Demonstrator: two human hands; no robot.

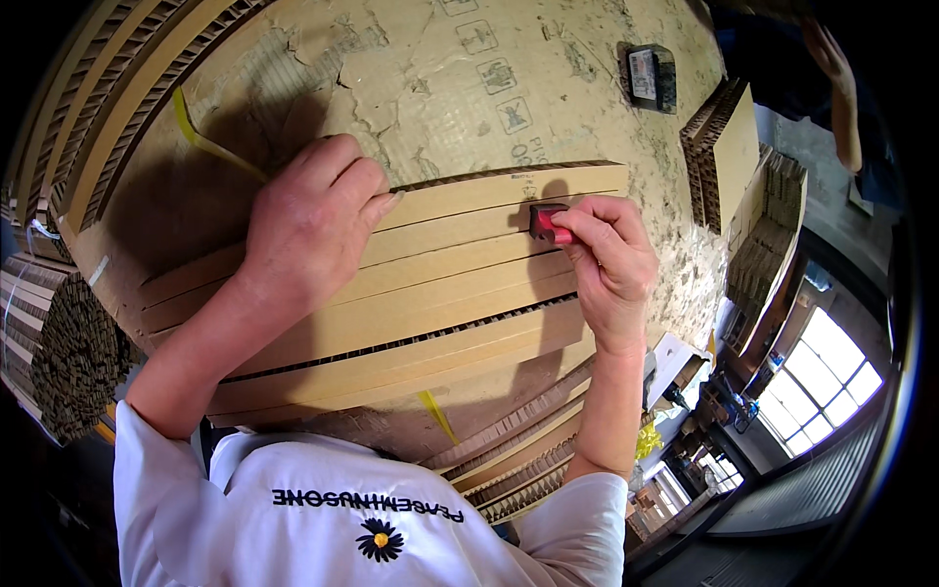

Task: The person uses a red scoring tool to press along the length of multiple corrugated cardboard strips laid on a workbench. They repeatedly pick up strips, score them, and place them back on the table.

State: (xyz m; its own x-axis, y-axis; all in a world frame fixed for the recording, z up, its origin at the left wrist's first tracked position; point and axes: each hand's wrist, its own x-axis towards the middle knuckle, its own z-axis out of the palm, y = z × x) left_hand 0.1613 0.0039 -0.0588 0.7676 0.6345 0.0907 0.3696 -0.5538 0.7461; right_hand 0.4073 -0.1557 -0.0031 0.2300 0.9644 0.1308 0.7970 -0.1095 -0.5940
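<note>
Several long tan cardboard strips (pixel 440 256) with honeycomb edges lie side by side before me. My left hand (pixel 311 220) bends over the far strips on the left, its fingers curled at the farthest strip's edge; some fingertips are hidden. Pinched between the fingers of my right hand (pixel 616 262) is a small hand stamp (pixel 544 223) with a red grip and a dark block. The block is over the strips near their right end; I cannot tell whether it touches. Small dark marks show on the farthest strip beyond it. An ink pad (pixel 650 78) in a dark case sits at the far right.
The strips rest on a worn cardboard-covered table (pixel 411 98). Stacked honeycomb boards (pixel 108 108) stand at the far left, and another stack (pixel 722 152) at the right. A yellow strap (pixel 210 142) lies beyond my left hand. Another person's arm (pixel 841 108) shows at upper right.
</note>
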